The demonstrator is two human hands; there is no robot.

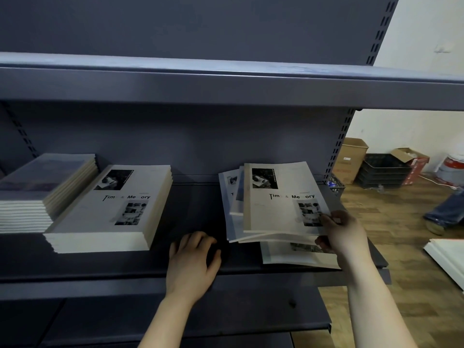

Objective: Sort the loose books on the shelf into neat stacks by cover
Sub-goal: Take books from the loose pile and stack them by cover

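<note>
Books remain mid-sort on the shelf (190, 270). Nearest, the left hand (192, 262) rests flat and empty on the bare shelf; the right hand (342, 232) pinches the corner of the top white book (281, 197) of the loose pile (232, 209). Judged next: lift it clear and carry it left to the matching white stack (110, 212). Two neat stacks stand, white and, farthest, purple stack (37, 187); loose books number at least four.

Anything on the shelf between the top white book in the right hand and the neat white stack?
Nothing visible. The right hand grips the top white book; bare shelf lies between it and the white stack. Only the left hand rests near the front edge.
</note>
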